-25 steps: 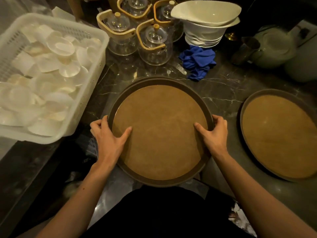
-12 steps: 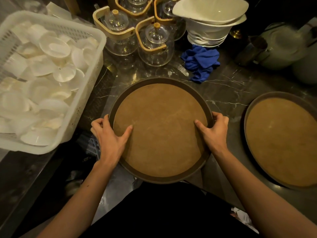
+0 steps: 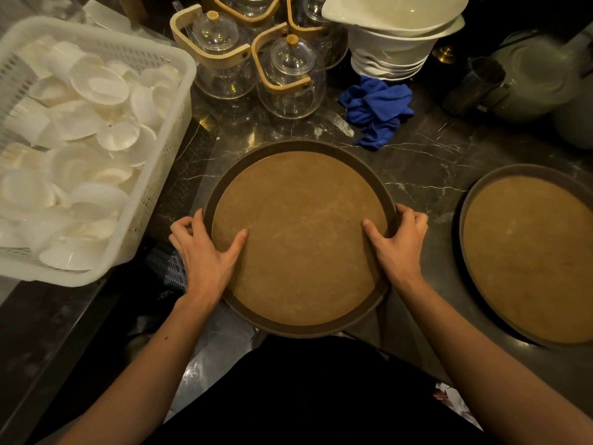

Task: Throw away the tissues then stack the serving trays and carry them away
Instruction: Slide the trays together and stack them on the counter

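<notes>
A round serving tray (image 3: 298, 200) with a brown cork-like inside and a dark rim is in front of me, its near edge past the counter's edge. My left hand (image 3: 208, 252) grips its left rim, thumb on the inside. My right hand (image 3: 398, 242) grips the right rim the same way. A second round tray (image 3: 529, 261) of the same kind lies flat on the dark marble counter to the right, partly cut off by the frame. No tissues are visible on either tray.
A white plastic basket (image 3: 173, 130) full of several white dishes stands at the left. Glass teapots (image 3: 288, 75) with wooden handles stand behind the tray, with a blue cloth (image 3: 375, 107), stacked white bowls (image 3: 394, 36) and a grey pot (image 3: 532, 78) further right.
Both hands keep their grip on the tray. The tray has shifted slightly away from me and the view has tilted a little; the second tray has not moved.
</notes>
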Demonstrator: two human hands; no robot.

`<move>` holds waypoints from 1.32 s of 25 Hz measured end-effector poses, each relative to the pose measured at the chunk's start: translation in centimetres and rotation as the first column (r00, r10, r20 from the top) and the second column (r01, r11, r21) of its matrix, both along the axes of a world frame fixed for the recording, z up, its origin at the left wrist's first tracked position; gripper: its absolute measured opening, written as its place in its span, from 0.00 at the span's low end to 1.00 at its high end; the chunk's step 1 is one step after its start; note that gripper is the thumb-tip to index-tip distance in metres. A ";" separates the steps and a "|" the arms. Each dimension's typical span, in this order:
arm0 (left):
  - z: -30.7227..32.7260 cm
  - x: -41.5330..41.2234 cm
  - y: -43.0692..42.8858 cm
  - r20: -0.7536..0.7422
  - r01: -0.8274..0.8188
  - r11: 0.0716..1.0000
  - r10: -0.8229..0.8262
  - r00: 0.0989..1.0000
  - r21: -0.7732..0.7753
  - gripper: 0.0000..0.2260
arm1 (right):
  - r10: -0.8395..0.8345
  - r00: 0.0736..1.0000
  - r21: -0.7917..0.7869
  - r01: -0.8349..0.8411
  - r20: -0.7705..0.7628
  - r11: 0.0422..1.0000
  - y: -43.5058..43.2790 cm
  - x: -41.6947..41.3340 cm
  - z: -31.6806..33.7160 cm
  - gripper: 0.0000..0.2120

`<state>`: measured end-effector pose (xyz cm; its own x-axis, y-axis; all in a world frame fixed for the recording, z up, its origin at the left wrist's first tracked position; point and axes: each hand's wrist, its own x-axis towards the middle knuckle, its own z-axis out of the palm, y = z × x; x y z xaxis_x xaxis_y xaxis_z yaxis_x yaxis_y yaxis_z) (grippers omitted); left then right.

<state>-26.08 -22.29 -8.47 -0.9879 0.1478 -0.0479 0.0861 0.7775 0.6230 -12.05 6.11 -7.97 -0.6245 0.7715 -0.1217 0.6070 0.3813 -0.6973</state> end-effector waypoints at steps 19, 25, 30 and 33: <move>0.7 1.7 -0.8 -0.060 0.240 0.967 -0.246 0.967 -0.088 0.35 | 0.009 0.992 0.250 -0.040 0.124 0.968 -4.0 3.9 0.5 0.31; 3.0 4.8 0.3 -0.169 0.395 0.913 -0.407 0.898 -0.102 0.30 | 0.137 0.977 0.399 -0.192 0.162 0.897 -4.8 6.7 1.9 0.27; 5.0 10.4 2.4 -0.225 0.538 0.840 -0.539 0.812 -0.073 0.28 | 0.224 0.960 0.477 -0.279 0.170 0.833 -5.0 11.8 3.9 0.25; 6.1 14.4 4.2 -0.283 0.617 0.781 -0.617 0.734 -0.101 0.28 | 0.232 0.959 0.518 -0.283 0.162 0.807 -4.9 16.4 5.2 0.25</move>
<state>-11.73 -18.14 -2.34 -0.6478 0.7296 0.2191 0.7193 0.4911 0.4913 4.31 1.21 -2.82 -0.8158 0.5441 0.1960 0.4820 0.8269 -0.2897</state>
